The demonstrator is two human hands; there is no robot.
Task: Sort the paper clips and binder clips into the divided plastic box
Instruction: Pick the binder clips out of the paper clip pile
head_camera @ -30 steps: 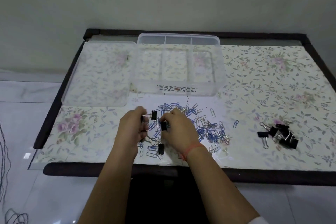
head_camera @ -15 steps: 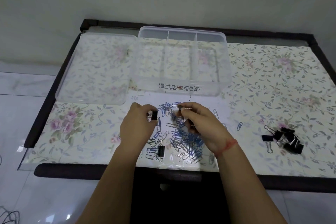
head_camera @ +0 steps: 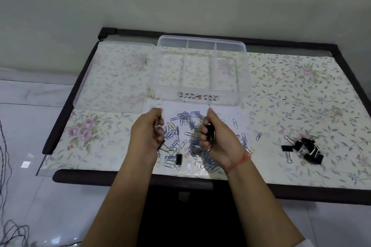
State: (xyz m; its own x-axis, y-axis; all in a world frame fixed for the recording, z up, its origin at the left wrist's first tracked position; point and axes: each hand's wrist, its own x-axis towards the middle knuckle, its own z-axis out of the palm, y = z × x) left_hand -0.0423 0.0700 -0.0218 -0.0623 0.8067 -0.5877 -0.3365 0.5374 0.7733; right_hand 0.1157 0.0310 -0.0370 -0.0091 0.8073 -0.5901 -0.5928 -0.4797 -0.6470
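Note:
A clear divided plastic box stands at the back middle of the table, its three compartments bare. In front of it lies a heap of blue and silver paper clips. My left hand is raised over the heap's left side, fingers curled around a black binder clip whose wire handles show. My right hand is lifted over the heap's right side, closed on another black binder clip. One black binder clip rests among the paper clips near the front edge. A pile of black binder clips sits at the right.
The box's clear lid lies flat to the left of the box. A floral cloth covers the table inside a dark frame. A lone blue paper clip lies between heap and pile. Dark cords trail on the floor at left.
Both hands have lifted off the heap and drawn apart, each holding a binder clip. The camera has tilted, so the table sits lower in view.

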